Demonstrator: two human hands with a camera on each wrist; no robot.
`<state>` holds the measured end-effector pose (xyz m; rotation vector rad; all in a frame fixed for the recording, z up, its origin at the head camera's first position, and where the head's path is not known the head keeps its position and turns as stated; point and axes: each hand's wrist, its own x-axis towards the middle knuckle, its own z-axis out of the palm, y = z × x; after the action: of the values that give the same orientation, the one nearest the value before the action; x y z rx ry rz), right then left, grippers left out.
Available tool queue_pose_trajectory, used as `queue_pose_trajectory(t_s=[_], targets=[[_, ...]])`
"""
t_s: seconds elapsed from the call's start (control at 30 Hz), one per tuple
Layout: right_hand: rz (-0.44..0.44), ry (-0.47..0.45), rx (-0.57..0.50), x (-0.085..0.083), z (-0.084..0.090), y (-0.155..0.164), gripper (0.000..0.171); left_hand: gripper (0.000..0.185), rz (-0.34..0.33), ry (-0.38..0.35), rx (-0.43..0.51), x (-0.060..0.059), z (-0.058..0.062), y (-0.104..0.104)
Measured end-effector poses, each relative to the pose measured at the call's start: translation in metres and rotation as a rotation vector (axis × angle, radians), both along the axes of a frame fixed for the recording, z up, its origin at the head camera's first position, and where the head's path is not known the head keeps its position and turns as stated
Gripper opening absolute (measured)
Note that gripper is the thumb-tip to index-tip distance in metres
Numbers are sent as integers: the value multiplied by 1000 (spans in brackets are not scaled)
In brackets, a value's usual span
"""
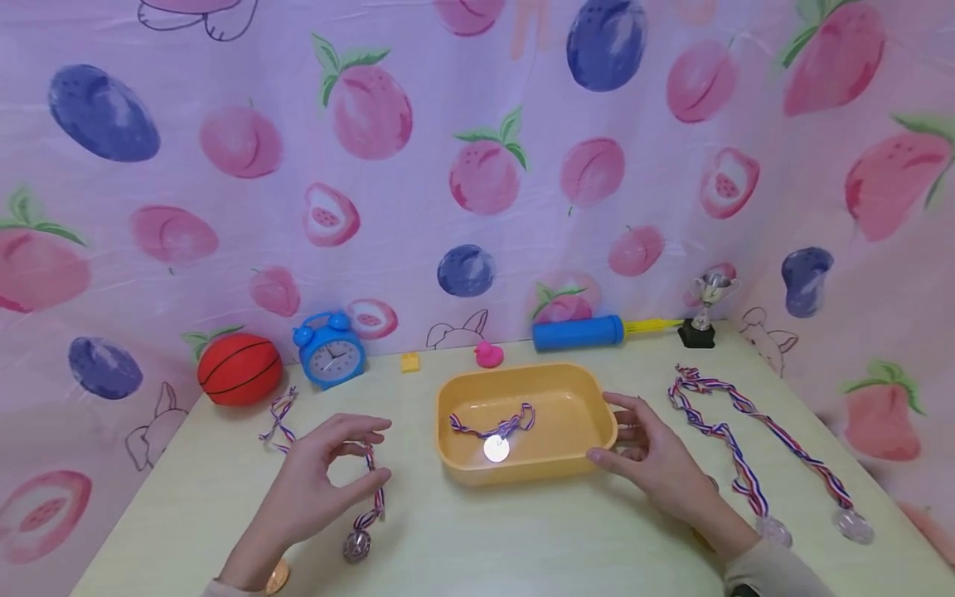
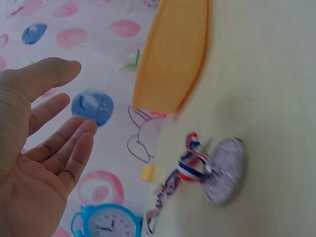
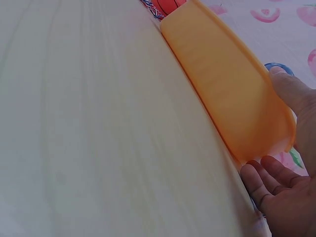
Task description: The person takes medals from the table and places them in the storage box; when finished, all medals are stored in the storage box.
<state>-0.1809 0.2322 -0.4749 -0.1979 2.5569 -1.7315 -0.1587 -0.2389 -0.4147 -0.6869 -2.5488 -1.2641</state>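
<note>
An orange tray (image 1: pixel 522 375) stands in the middle of the pale table, with a silver medal (image 1: pixel 496 448) on a striped ribbon lying inside it. My left hand (image 1: pixel 339 464) hovers to the tray's left with its fingers relaxed. Its thumb and index finger sit on either side of the ribbon of another silver medal (image 1: pixel 357 545) on the table. In the left wrist view that hand (image 2: pixel 44 148) has its palm bare, and the medal (image 2: pixel 224 170) lies flat near the tray (image 2: pixel 173 54). My right hand (image 1: pixel 649 456) touches the tray's right end with thumb and fingertips, and its fingers (image 3: pixel 269 180) lie beside the tray wall (image 3: pixel 227 84).
Two more ribboned medals (image 1: pixel 727 439) (image 1: pixel 791 448) lie on the right, and another ribbon (image 1: pixel 279 419) on the left. Along the back stand a basketball (image 1: pixel 239 369), a blue alarm clock (image 1: pixel 330 351), a yellow block (image 1: pixel 409 361), a pink duck (image 1: pixel 488 355), a blue pump (image 1: pixel 578 332) and a small trophy (image 1: pixel 705 311).
</note>
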Motion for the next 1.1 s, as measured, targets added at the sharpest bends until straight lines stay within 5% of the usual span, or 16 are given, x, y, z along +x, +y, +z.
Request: queue_pose_trajectory(t_s=[0.43,0.63,1.1], targets=[[8,6,-18,1,1,-3,88,59,78,-317,45,37,-25,-29],[1,9,-4,1,3,-2,88,64,100,-474,-75,36,-32,-37],[-9,-3,11,2,2,0,90,71,29,-591,-143,30,-44,-42]])
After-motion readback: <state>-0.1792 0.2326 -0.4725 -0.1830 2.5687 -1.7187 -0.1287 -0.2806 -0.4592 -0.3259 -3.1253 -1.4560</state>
